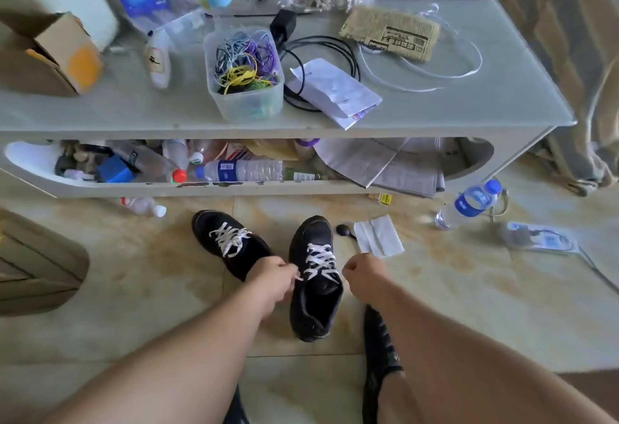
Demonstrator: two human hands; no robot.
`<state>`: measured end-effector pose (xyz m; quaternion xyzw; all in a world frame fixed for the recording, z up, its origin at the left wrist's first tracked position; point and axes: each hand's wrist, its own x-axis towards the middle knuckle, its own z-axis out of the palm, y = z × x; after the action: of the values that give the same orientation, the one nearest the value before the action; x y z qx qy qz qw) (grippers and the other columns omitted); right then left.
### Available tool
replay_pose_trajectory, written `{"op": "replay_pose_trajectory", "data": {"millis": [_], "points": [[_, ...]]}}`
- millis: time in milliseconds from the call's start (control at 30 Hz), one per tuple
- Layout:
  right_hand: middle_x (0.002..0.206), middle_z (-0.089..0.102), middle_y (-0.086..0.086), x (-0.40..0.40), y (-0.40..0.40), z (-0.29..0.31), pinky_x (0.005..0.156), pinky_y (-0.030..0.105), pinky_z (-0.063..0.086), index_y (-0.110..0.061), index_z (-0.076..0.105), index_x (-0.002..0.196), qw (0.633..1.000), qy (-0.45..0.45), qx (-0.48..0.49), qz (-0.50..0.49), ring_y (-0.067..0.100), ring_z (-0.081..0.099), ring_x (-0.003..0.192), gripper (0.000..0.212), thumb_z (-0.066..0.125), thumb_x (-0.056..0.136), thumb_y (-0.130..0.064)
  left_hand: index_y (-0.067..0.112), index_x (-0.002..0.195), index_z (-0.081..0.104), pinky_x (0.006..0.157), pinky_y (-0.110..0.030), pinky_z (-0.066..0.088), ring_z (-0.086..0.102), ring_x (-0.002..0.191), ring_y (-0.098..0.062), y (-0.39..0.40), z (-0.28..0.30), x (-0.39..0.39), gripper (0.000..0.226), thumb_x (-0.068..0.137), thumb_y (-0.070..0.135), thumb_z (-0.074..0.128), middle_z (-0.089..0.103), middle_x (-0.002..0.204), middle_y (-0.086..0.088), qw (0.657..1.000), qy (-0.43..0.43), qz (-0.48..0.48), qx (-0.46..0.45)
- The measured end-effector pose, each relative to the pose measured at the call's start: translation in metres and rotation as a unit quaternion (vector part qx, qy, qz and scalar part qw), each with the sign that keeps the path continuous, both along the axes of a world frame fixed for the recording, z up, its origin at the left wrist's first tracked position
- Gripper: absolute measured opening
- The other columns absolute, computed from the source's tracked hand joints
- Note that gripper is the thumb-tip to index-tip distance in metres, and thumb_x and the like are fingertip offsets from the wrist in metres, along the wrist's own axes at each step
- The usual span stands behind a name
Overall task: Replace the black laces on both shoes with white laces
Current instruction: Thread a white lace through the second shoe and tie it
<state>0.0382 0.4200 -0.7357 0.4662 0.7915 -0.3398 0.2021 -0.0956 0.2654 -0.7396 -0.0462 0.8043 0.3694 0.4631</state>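
Beige tiled floor (134,273) was stained, low white coffee table (469,102) had a cluttered lower shelf (234,186), striped curtain (569,55) hung right.

Black on both shoes (316,293), criss-crossed with white laces (320,261). Pale grey-green across the table (485,88). Purple, yellow and grey in the wire tangle inside the clear tub (246,73) near the table's front edge. Blue label and cap on the floor bottle (470,204). White for the tissue (378,236).
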Motion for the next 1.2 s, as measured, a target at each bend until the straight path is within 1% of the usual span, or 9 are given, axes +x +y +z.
{"op": "replay_pose_trajectory", "data": {"millis": [133, 267, 333, 533, 667, 767, 900, 1033, 1200], "points": [[0.082, 0.063, -0.005, 0.016, 0.013, -0.035, 0.057, 0.021, 0.046, -0.020, 0.073, 0.091, 0.999, -0.004, -0.030, -0.031, 0.015, 0.061, 0.074, 0.026, 0.049, 0.094, -0.011, 0.013, 0.077, 0.058, 0.054, -0.028, 0.045, 0.059, 0.057, -0.022, 0.003, -0.043, -0.002, 0.019, 0.092, 0.021, 0.066, 0.076, 0.082, -0.012, 0.998, 0.031, -0.026, -0.053], [0.102, 0.065, 0.001, 0.035, 0.013, -0.060, 0.080, 0.033, 0.058, -0.024, 0.069, 0.109, 0.996, -0.044, -0.057, -0.045, 0.027, 0.067, 0.098, 0.030, 0.048, 0.092, -0.013, 0.014, 0.086, 0.057, 0.060, -0.032, 0.050, 0.064, 0.065, -0.028, 0.005, -0.058, -0.007, 0.007, 0.088, 0.021, 0.058, 0.070, 0.081, -0.011, 0.986, 0.103, -0.074, -0.110], [0.107, 0.068, 0.003, 0.036, 0.017, -0.070, 0.083, 0.035, 0.060, -0.025, 0.070, 0.109, 0.996, -0.054, -0.061, -0.041, 0.027, 0.068, 0.098, 0.030, 0.049, 0.090, -0.013, 0.019, 0.095, 0.059, 0.065, -0.030, 0.044, 0.062, 0.081, -0.028, 0.005, -0.059, -0.008, 0.004, 0.092, 0.022, 0.057, 0.065, 0.093, -0.004, 0.965, 0.138, -0.171, -0.142], [0.132, 0.060, 0.004, 0.001, 0.011, -0.087, 0.086, 0.032, 0.050, -0.030, 0.062, 0.133, 0.997, 0.017, -0.060, -0.036, 0.027, 0.063, 0.111, 0.034, 0.054, 0.101, -0.036, 0.031, 0.116, 0.058, 0.062, -0.031, 0.045, 0.067, 0.090, -0.025, 0.010, -0.071, -0.016, 0.015, 0.104, 0.036, 0.052, 0.072, 0.107, 0.003, 0.883, 0.270, -0.354, -0.145], [0.120, 0.067, -0.003, -0.032, 0.008, -0.089, 0.081, 0.029, 0.049, -0.035, 0.071, 0.122, 0.993, 0.103, -0.047, -0.026, 0.019, 0.062, 0.100, 0.028, 0.053, 0.101, -0.032, 0.035, 0.125, 0.057, 0.070, -0.036, 0.053, 0.069, 0.092, -0.026, 0.024, -0.078, -0.024, 0.020, 0.106, 0.038, 0.050, 0.074, 0.104, 0.003, 0.905, 0.280, -0.305, -0.100], [0.112, 0.072, -0.007, -0.045, 0.007, -0.090, 0.081, 0.031, 0.054, -0.037, 0.075, 0.113, 0.989, 0.129, -0.054, -0.055, 0.017, 0.064, 0.095, 0.029, 0.052, 0.100, -0.026, 0.038, 0.112, 0.062, 0.063, -0.034, 0.055, 0.067, 0.079, -0.022, 0.029, -0.082, -0.030, 0.016, 0.107, 0.044, 0.048, 0.071, 0.088, 0.007, 0.918, 0.250, -0.293, -0.099], [0.116, 0.072, -0.007, -0.053, 0.007, -0.097, 0.091, 0.032, 0.056, -0.034, 0.078, 0.114, 0.990, 0.126, -0.061, -0.021, 0.017, 0.065, 0.104, 0.031, 0.053, 0.100, -0.022, 0.040, 0.116, 0.064, 0.058, -0.031, 0.050, 0.066, 0.079, -0.022, 0.031, -0.088, -0.034, 0.020, 0.104, 0.032, 0.050, 0.072, 0.091, 0.007, 0.893, 0.268, -0.332, -0.144], [0.118, 0.069, -0.005, -0.060, 0.011, -0.108, 0.088, 0.028, 0.052, -0.036, 0.077, 0.113, 0.993, 0.102, -0.035, 0.051, 0.018, 0.065, 0.103, 0.026, 0.057, 0.101, -0.026, 0.039, 0.126, 0.059, 0.066, -0.036, 0.053, 0.068, 0.094, -0.032, 0.040, -0.092, -0.033, 0.038, 0.100, 0.013, 0.047, 0.071, 0.108, -0.003, 0.844, 0.302, -0.402, -0.186], [0.113, 0.066, -0.003, -0.066, 0.020, -0.112, 0.079, 0.027, 0.048, -0.030, 0.076, 0.113, 0.990, 0.089, -0.013, 0.112, 0.020, 0.063, 0.099, 0.026, 0.057, 0.099, -0.019, 0.036, 0.114, 0.065, 0.064, -0.034, 0.047, 0.067, 0.094, -0.025, 0.033, -0.098, -0.035, 0.015, 0.104, 0.032, 0.055, 0.064, 0.111, 0.008, 0.866, 0.346, -0.348, -0.093]]}}
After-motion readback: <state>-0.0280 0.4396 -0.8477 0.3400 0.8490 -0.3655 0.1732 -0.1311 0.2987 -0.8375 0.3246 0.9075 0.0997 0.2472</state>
